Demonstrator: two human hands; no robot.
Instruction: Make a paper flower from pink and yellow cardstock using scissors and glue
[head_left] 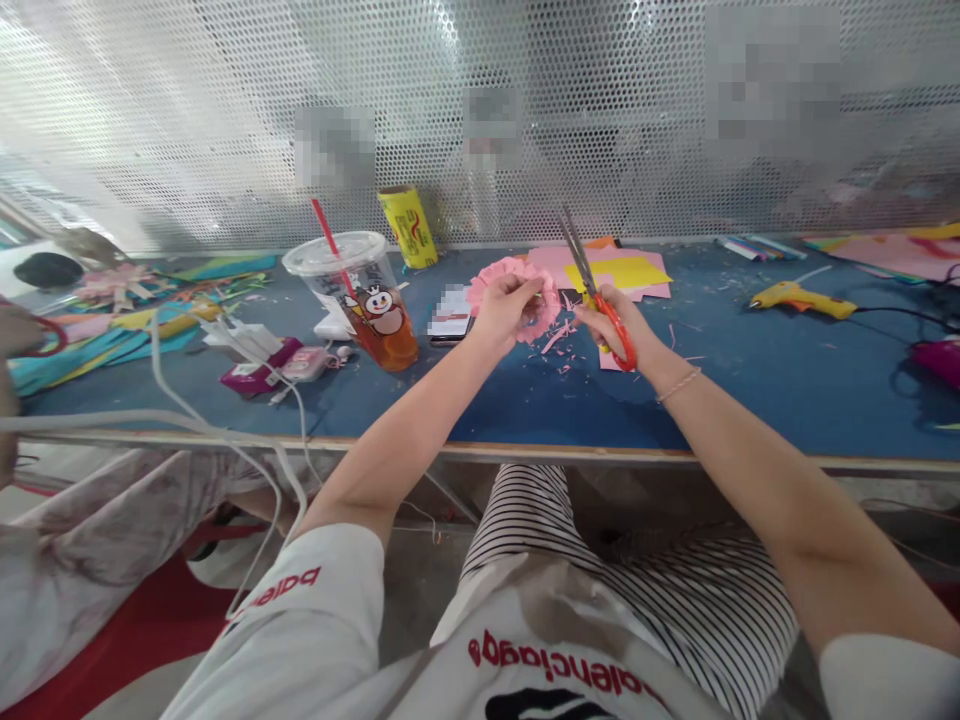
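My left hand (506, 308) is closed on a round pink paper flower (491, 272) with a ruffled edge, held just above the blue table. In my right hand (611, 320) is a pair of scissors (616, 325) with red-orange handles; the fingers are wrapped around them, and the blades point up and away from me. Thin pink paper scraps (559, 340) lie on the table between and below my hands. Behind them are a yellow paper sheet (630, 272) and pink paper sheets (551, 258).
A plastic drink cup (382, 325) with a red straw stands left of my hands, near a phone (448, 338) and a yellow can (409, 228). White cables (217, 430) cross the left side, where another person sits. A yellow glue gun (806, 298) lies to the right.
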